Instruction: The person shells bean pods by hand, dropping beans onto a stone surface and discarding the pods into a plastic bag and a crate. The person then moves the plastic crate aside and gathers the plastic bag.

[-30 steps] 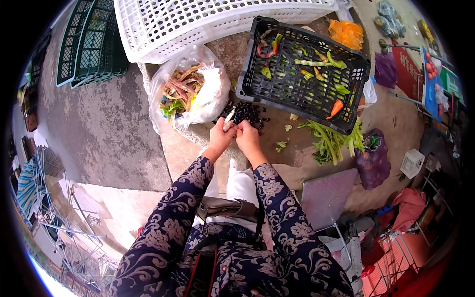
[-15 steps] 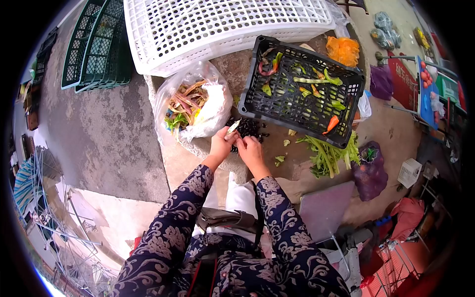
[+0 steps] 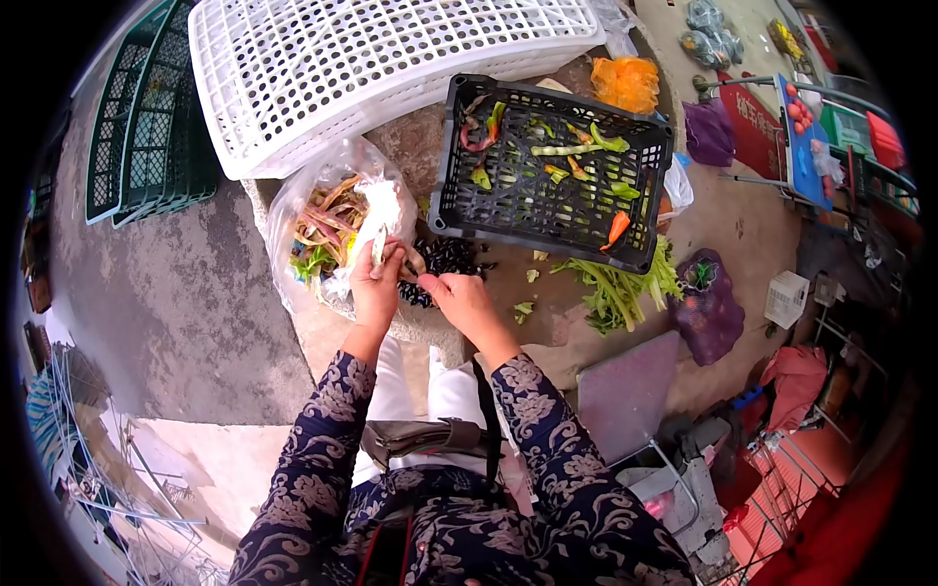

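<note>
My left hand [image 3: 375,296] is closed around a pale bean pod [image 3: 379,242], which sticks up over the edge of a clear plastic bag [image 3: 283,256]. Inside the bag lie dry, pinkish-brown pods [image 3: 337,210] and some green leaves. Close by on the right, my right hand [image 3: 465,311] pinches at a pod's lower end, its thumb toward the left hand; the fingertips are partly hidden. A heap of small dark beans [image 3: 451,258] lies on the stone surface just beyond both hands.
A black crate [image 3: 445,210] with vegetable scraps stands beyond the beans, beside celery-like stalks [image 3: 625,298]. White perforated crates [image 3: 322,127] lie behind the bag. Green crates [image 3: 147,137] stand at left. A purple net bag [image 3: 707,317] sits at right.
Both hands have moved left relative to the beans, toward the plastic bag. They are slightly farther apart, and the left now overlaps the bag's edge. The whole view has shifted.
</note>
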The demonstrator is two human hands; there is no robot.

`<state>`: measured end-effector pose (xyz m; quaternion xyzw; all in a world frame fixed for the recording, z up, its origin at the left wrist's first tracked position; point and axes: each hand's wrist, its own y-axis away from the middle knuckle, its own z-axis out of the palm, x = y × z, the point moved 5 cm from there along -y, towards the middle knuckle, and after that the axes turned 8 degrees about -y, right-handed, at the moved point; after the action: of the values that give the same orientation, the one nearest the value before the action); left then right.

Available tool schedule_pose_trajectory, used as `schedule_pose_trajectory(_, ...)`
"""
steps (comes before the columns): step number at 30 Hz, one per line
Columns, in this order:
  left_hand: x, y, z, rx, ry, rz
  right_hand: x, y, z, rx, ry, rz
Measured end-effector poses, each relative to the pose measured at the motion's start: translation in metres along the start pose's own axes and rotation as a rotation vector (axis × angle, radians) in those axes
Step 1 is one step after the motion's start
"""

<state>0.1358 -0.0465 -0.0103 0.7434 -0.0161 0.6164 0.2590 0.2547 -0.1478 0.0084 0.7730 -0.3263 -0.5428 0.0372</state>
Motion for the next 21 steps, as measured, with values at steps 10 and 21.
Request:
schedule_pose_trajectory(10, 0.045, -0.076, -0.085, -0.081, -1.291, 0.368, 0.021, -0.078, -0.160, 0.000, 0.816, 0.304)
schedule_pose_trajectory(21, 0.083, -0.048, -0.044, -0.031, -0.998, 0.470, -0.032, -0.042, -0.118, 0.086, 0.274, -0.172)
